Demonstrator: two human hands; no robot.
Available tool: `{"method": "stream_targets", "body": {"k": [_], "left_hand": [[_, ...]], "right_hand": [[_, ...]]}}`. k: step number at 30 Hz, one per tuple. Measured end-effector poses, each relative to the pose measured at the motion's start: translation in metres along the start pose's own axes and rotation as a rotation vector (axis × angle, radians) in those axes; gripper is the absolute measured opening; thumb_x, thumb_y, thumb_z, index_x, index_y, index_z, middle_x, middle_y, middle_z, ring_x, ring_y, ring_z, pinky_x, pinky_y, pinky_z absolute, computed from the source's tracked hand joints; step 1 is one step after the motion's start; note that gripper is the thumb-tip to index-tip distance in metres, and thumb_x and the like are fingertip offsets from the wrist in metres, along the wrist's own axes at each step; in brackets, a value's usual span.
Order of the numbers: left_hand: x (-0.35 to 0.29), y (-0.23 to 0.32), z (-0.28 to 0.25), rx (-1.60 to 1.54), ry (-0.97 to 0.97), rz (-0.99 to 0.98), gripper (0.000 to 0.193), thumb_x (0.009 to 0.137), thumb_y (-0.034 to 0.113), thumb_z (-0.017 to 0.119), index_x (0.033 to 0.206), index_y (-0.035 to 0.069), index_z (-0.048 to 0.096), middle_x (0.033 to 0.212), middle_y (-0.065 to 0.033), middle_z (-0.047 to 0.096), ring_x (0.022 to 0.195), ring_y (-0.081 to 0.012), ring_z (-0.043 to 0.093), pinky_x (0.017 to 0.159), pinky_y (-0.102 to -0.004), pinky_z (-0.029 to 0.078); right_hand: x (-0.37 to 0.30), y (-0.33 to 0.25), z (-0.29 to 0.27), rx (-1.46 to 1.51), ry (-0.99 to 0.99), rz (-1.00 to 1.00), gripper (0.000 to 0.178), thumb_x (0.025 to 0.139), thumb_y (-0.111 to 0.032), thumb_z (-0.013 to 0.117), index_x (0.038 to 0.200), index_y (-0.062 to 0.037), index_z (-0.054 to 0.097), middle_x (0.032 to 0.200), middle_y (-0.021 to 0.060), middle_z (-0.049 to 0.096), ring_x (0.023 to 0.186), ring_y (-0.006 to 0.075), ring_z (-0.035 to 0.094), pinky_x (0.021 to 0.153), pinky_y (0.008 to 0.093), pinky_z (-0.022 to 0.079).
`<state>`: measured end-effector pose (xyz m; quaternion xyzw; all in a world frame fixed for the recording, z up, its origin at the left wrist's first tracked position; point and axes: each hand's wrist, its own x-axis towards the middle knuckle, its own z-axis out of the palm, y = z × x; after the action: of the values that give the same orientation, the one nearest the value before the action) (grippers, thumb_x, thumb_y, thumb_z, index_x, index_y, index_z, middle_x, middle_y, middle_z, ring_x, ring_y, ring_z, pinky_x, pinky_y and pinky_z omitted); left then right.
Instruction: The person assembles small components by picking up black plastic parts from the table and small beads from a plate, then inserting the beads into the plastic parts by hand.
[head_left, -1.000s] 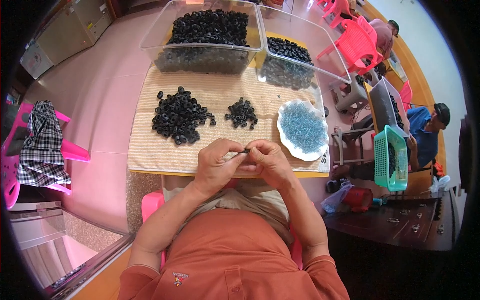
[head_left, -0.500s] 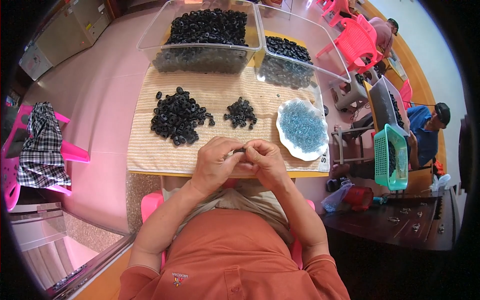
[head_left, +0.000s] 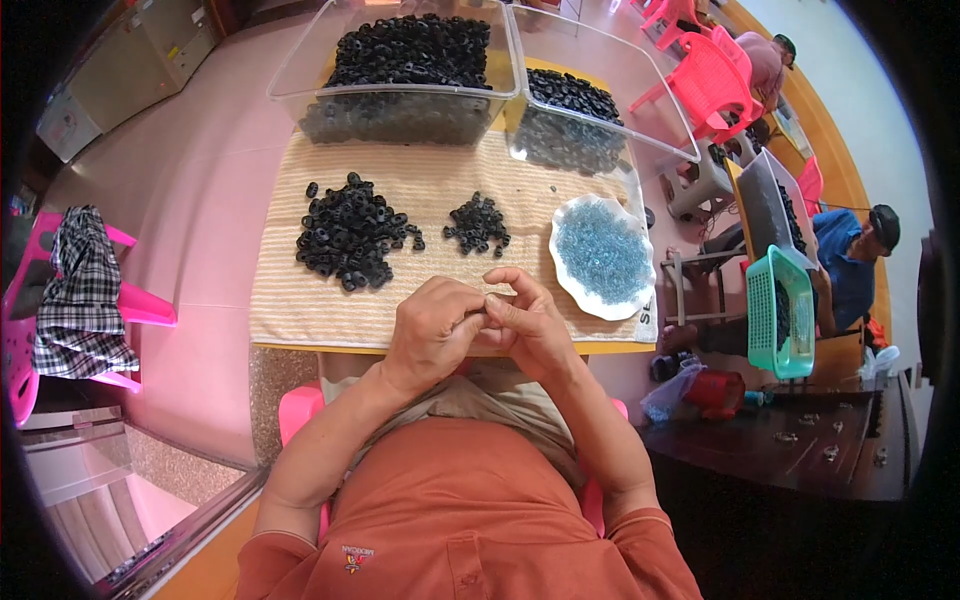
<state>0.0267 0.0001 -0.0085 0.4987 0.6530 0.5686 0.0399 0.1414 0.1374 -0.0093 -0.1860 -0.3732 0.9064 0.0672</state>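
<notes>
My left hand point(head_left: 432, 328) is closed in a pinch at the near edge of the towel-covered table, holding a small black part point(head_left: 479, 311) that is mostly hidden by the fingers. My right hand point(head_left: 535, 326) meets it from the right, thumb pressed at the part and index finger lifted and bent. Beyond my hands lie a larger pile of black ring-like parts point(head_left: 352, 235) on the left and a smaller pile of black parts point(head_left: 477, 222) in the middle. To the right, a white scalloped plate point(head_left: 632, 308) holds many tiny clear-blue pieces point(head_left: 602, 250).
Two clear plastic bins, a left one point(head_left: 400, 92) and a right one point(head_left: 640, 148), stand at the table's far side with black parts inside. A pink chair point(head_left: 140, 300) with a checked cloth is at left. At right, a person in blue point(head_left: 845, 260) sits by a green basket point(head_left: 788, 350).
My right index finger has lifted off the small black part and straightened somewhat. The part shows less between my fingers now. The piles and plate appear slightly shifted with the view.
</notes>
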Motion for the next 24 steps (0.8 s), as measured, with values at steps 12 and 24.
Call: {"method": "stream_targets", "body": {"k": [12,24], "left_hand": [[0.001,0.005,0.005,0.023,-0.030,-0.042,0.018,0.077,-0.002,0.073,0.094,0.002,0.070,0.093,-0.0125,0.071,0.086,-0.0305,0.068,0.075,-0.0381,0.054],[0.023,0.009,0.010,-0.095,0.080,-0.267,0.018,0.083,0.006,0.079,0.099,0.001,0.073,0.094,-0.0120,0.073,0.076,-0.0164,0.068,0.067,-0.0294,0.055]], "right_hand": [[0.001,-0.004,-0.008,-0.004,-0.042,-0.007,0.021,0.092,-0.007,0.071,0.108,-0.0061,0.057,0.094,0.0026,0.062,0.086,0.0137,0.065,0.072,0.0301,0.058],[-0.004,-0.012,-0.002,-0.102,0.015,-0.085,0.030,0.097,-0.028,0.070,0.116,-0.0095,0.057,0.108,0.0022,0.064,0.089,0.0126,0.067,0.078,0.0294,0.057]]}}
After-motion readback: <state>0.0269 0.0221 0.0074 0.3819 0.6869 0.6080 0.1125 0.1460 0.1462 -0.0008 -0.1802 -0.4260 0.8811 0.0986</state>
